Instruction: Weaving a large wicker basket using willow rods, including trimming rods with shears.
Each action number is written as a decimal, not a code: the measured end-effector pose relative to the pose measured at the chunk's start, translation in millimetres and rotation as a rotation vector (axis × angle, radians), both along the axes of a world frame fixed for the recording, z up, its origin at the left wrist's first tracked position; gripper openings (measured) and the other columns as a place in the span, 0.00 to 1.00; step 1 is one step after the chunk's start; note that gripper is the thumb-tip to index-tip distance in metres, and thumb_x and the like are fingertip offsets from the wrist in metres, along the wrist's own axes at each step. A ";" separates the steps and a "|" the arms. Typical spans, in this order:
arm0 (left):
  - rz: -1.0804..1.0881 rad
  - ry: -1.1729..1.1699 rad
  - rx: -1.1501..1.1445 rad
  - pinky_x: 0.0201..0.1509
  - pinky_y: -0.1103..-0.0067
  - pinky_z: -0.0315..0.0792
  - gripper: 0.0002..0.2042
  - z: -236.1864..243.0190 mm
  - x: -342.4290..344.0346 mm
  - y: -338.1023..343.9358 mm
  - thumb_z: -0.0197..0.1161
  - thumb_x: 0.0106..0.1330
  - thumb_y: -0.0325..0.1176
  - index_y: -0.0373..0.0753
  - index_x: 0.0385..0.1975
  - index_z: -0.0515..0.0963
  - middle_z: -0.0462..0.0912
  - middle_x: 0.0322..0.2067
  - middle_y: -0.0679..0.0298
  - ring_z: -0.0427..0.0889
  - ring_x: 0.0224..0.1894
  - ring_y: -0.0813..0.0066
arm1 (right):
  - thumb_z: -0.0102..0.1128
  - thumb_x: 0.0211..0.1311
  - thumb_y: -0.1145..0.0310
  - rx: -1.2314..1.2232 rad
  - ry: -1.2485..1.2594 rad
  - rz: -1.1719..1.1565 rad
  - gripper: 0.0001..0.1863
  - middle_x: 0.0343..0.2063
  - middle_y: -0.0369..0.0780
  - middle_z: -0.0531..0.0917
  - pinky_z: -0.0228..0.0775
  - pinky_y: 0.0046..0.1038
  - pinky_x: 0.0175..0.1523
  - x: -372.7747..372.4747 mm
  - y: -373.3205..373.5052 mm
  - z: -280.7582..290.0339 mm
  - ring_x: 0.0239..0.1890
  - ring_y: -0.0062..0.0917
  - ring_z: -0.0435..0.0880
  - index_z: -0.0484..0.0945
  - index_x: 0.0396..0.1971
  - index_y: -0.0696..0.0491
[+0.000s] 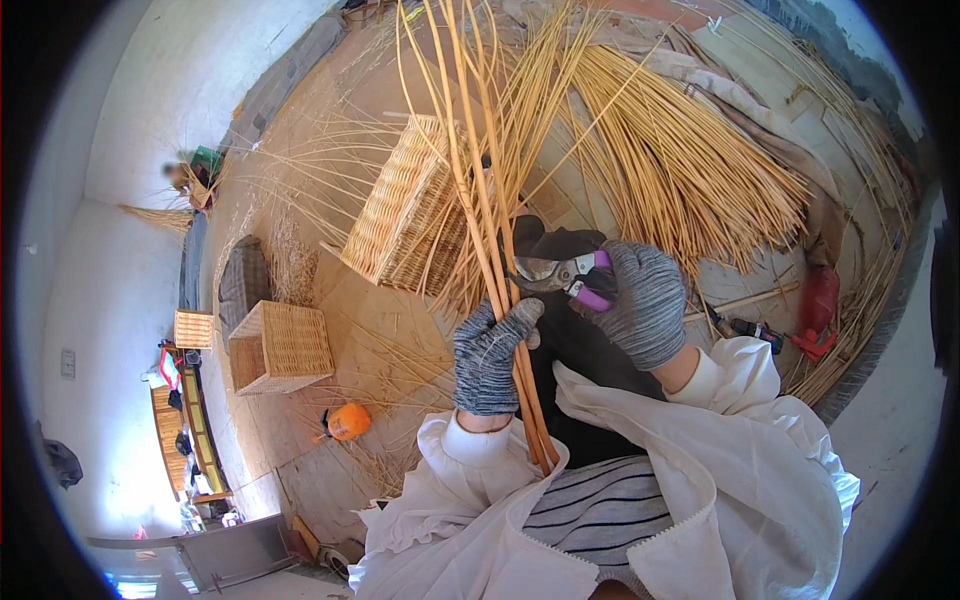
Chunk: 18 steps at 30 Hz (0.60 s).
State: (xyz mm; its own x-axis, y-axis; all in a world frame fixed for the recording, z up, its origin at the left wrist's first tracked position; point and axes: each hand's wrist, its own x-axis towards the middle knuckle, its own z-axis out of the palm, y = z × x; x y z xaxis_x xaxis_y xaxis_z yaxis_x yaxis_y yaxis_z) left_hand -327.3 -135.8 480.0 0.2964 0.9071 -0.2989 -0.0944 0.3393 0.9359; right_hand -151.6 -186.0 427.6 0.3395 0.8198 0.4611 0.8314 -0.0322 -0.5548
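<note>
Head view, looking down: the left hand [490,355], in a grey knitted glove, sits just below the middle of the frame and is closed around a bunch of long wicker rods [478,180], gripping them low down while they run up past the centre to the top edge. The right hand [645,300], gloved the same way, is right of centre and is wrapped around the purple handles of a pair of pruning shears [562,275]; the metal blades point left and meet the rods just above the left hand's fingers. Whether the blades are already biting into a rod cannot be told. The lower ends of the rods pass down between white sleeves toward the lower centre.

Behind the rods, a little left of centre, a half-woven wicker basket [410,210] lies tilted on the floor. A large sheaf of loose wicker [680,160] spreads across the upper right. At the left of the frame stands a finished square basket [280,345], with a small orange object [347,421] below it on the floor. A red tool [818,305] lies at the right edge, near the sheaf's end
</note>
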 end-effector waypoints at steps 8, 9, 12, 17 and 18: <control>-0.057 -0.360 -0.063 0.26 0.86 0.71 0.14 0.2 -8.2 4.1 0.62 0.59 0.27 0.31 0.45 0.75 0.80 0.41 0.55 0.74 0.28 0.83 | 0.75 0.35 0.55 0.075 0.258 -0.038 0.28 0.29 0.43 0.80 0.72 0.35 0.40 -7.5 8.2 -6.0 0.32 0.38 0.80 0.77 0.36 0.55; -0.075 -0.346 -0.055 0.26 0.86 0.70 0.15 -0.6 -8.8 4.2 0.62 0.59 0.27 0.31 0.45 0.75 0.80 0.41 0.54 0.74 0.27 0.83 | 0.75 0.35 0.55 0.119 0.275 -0.012 0.28 0.29 0.43 0.80 0.72 0.35 0.40 -8.2 10.7 -6.6 0.32 0.38 0.80 0.77 0.36 0.55; -0.102 -0.331 -0.069 0.26 0.86 0.70 0.15 -2.3 -10.3 3.1 0.62 0.58 0.28 0.31 0.45 0.76 0.80 0.41 0.54 0.74 0.26 0.82 | 0.76 0.34 0.55 0.160 0.290 0.002 0.29 0.30 0.43 0.80 0.72 0.35 0.41 -10.7 18.4 -8.0 0.33 0.39 0.80 0.76 0.37 0.55; -0.130 -0.334 -0.100 0.25 0.86 0.70 0.15 -1.2 -7.9 -1.1 0.62 0.58 0.29 0.31 0.45 0.76 0.80 0.40 0.54 0.75 0.24 0.80 | 0.76 0.34 0.55 0.168 0.214 -0.031 0.30 0.31 0.43 0.79 0.71 0.35 0.41 -17.8 24.8 -14.7 0.34 0.39 0.79 0.76 0.38 0.54; -0.134 -0.324 -0.093 0.25 0.86 0.70 0.15 -0.2 -5.9 -2.0 0.62 0.59 0.29 0.31 0.45 0.75 0.80 0.40 0.54 0.75 0.24 0.80 | 0.76 0.34 0.55 0.191 0.220 -0.031 0.30 0.32 0.43 0.80 0.71 0.35 0.41 -18.6 25.1 -16.8 0.34 0.39 0.79 0.76 0.38 0.54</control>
